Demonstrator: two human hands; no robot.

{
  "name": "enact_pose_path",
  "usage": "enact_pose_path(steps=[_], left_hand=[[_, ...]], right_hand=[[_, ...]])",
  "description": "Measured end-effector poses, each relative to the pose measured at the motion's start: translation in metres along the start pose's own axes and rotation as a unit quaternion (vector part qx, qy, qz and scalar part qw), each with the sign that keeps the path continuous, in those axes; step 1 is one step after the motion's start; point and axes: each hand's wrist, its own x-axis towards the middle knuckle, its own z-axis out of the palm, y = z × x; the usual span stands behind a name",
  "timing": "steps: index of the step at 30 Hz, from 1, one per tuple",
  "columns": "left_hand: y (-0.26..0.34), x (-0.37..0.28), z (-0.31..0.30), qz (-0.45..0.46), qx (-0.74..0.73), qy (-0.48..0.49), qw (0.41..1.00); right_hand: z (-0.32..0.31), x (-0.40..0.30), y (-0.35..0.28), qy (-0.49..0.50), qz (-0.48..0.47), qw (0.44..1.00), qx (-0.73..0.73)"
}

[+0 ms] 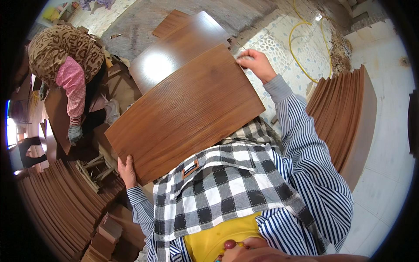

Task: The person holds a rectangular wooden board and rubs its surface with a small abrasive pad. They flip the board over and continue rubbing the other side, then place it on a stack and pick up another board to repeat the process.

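Note:
A wood-grain brown panel [186, 114] lies slanted before me, its near long edge against my checked apron [226, 183]. My left hand [127, 172] holds its left end near the lower corner, thumb on top and the other fingers partly hidden. At the opposite end, my right hand [257, 65] has its fingertips curled together at the panel's edge, slightly blurred. Whether they pinch the edge or only touch it cannot be made out. Partly beneath this panel and beyond it is a glossy brown panel [183, 49] that reflects a bright light.
Brown panels stand in a row [340, 121] at my right, with another large row [62, 199] at lower left. A co-worker [68, 65] in gloves bends over boards at left. A yellow hose [291, 49] crosses the tiled floor; a small wooden frame [95, 170] sits near my left hand.

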Motion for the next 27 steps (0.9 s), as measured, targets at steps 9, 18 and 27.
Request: enact_pose_path(steps=[9,18,27], left_hand=[[0.004,-0.002,0.005,-0.033,-0.053,0.0,0.998],[0.019,0.032,0.003,0.0,-0.036,-0.095,0.995],[0.037,0.038,0.03,0.009,-0.065,-0.108,0.992]], right_hand=[[-0.003,0.04,0.001,-0.041,0.061,0.997,0.005],[-0.072,-0.077,-0.024,-0.066,0.106,0.991,-0.039],[-0.079,0.031,-0.04,-0.169,-0.035,0.968,-0.18]])
